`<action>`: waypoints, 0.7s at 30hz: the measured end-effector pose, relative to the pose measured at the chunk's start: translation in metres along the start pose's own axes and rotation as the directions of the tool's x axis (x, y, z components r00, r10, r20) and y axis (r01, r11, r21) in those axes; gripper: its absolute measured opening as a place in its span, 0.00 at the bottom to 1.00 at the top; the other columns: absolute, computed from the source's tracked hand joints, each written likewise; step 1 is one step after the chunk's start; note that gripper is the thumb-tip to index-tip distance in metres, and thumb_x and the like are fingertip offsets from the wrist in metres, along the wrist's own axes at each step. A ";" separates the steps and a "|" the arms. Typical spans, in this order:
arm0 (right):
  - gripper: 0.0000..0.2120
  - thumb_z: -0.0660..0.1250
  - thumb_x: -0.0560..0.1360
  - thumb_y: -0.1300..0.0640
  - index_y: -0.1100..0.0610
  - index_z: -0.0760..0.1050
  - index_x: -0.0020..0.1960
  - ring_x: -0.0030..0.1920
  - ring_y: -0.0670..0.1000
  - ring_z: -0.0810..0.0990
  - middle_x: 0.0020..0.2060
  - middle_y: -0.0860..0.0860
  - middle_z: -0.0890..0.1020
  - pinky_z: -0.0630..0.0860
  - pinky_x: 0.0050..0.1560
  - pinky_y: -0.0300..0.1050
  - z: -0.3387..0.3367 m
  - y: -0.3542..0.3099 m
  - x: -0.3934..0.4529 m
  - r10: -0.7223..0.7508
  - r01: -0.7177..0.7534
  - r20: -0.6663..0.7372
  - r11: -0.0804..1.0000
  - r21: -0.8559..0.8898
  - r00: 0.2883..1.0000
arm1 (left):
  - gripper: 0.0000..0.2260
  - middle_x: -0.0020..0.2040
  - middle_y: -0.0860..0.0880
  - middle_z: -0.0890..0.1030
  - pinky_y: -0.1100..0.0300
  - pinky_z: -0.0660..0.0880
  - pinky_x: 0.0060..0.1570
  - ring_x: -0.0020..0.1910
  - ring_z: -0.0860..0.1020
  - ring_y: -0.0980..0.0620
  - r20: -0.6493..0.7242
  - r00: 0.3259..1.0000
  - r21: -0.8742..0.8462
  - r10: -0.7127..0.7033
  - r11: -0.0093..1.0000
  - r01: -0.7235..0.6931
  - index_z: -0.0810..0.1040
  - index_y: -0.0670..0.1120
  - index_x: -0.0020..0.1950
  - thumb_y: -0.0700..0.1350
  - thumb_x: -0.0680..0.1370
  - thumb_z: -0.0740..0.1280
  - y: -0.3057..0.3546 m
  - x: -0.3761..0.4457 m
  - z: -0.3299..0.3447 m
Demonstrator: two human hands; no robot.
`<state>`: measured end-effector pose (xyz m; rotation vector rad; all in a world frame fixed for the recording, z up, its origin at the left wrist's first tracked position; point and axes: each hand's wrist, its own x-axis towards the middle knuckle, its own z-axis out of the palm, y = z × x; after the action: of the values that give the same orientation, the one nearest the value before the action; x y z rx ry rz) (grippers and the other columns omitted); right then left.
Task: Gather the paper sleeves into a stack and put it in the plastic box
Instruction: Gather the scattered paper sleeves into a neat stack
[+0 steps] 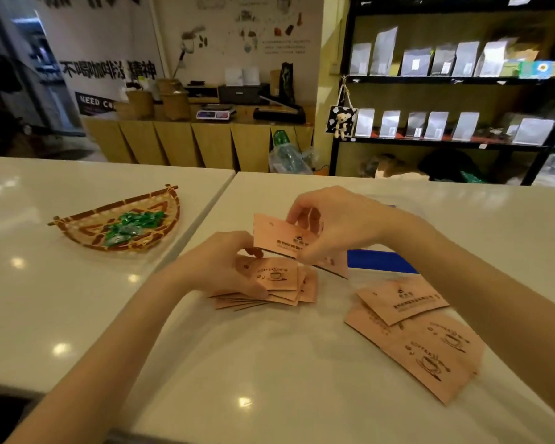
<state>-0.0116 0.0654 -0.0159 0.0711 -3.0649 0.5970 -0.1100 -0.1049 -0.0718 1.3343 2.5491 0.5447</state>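
Note:
Pink paper sleeves printed with coffee cups lie on the white counter. My left hand point(228, 267) grips a fanned stack of sleeves point(279, 283) at the counter's middle. Just above that stack my right hand point(330, 225) holds a single sleeve point(279, 235) by its right end. Three loose sleeves point(430, 344) overlap on the counter to the right, below my right forearm. Behind my right hand shows a blue piece point(378, 261), with a clear plastic box point(398, 203) mostly hidden by the arm.
A woven fan-shaped basket point(87, 225) with green wrapped candies sits on the left counter, across a seam from the sleeves. Black shelves with silver bags stand at the back right, a wooden cabinet with a scale at the back.

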 end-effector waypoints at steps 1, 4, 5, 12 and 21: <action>0.24 0.73 0.63 0.47 0.51 0.72 0.56 0.43 0.45 0.75 0.45 0.43 0.75 0.76 0.42 0.39 0.005 -0.004 0.006 -0.021 0.021 0.012 1.000 -0.002 1.000 | 0.33 0.57 0.58 0.73 0.62 0.68 0.54 0.55 0.71 0.57 -0.017 1.000 -0.055 -0.011 0.998 0.010 0.69 0.53 0.63 0.54 0.61 0.76 -0.002 -0.003 0.000; 0.25 0.72 0.64 0.46 0.51 0.71 0.58 0.41 0.44 0.74 0.44 0.42 0.73 0.71 0.37 0.35 0.019 -0.013 0.018 -0.048 0.050 0.060 0.998 -0.032 0.997 | 0.35 0.59 0.56 0.74 0.63 0.66 0.52 0.56 0.71 0.57 -0.070 0.997 -0.148 -0.030 0.989 0.019 0.67 0.54 0.64 0.52 0.60 0.77 -0.014 -0.014 -0.004; 0.26 0.71 0.64 0.45 0.51 0.71 0.59 0.41 0.44 0.74 0.45 0.43 0.73 0.71 0.36 0.35 0.023 -0.015 0.021 -0.051 0.055 0.071 0.997 -0.056 0.996 | 0.36 0.62 0.55 0.73 0.63 0.65 0.53 0.57 0.69 0.57 -0.078 0.996 -0.150 -0.045 0.988 0.033 0.66 0.55 0.64 0.51 0.60 0.77 -0.018 -0.018 -0.006; 0.29 0.69 0.65 0.44 0.55 0.70 0.62 0.52 0.50 0.74 0.55 0.51 0.76 0.76 0.52 0.47 0.050 -0.014 0.030 -0.050 0.081 0.146 0.974 -0.211 0.988 | 0.43 0.70 0.52 0.66 0.56 0.66 0.65 0.67 0.64 0.52 -0.015 0.992 -0.116 -0.129 0.985 0.126 0.57 0.52 0.71 0.52 0.61 0.76 -0.030 -0.032 -0.001; 0.28 0.70 0.68 0.48 0.51 0.66 0.66 0.56 0.47 0.72 0.60 0.48 0.74 0.73 0.57 0.44 0.036 -0.005 0.008 -0.051 0.063 0.095 0.989 -0.131 0.994 | 0.39 0.70 0.53 0.66 0.57 0.63 0.63 0.67 0.63 0.53 -0.174 0.981 0.036 -0.088 0.995 0.096 0.61 0.54 0.69 0.55 0.61 0.75 -0.003 -0.030 -0.005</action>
<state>-0.0193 0.0470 -0.0474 0.1882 -3.1697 0.3941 -0.0967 -0.1317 -0.0681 1.2245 2.7613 0.6147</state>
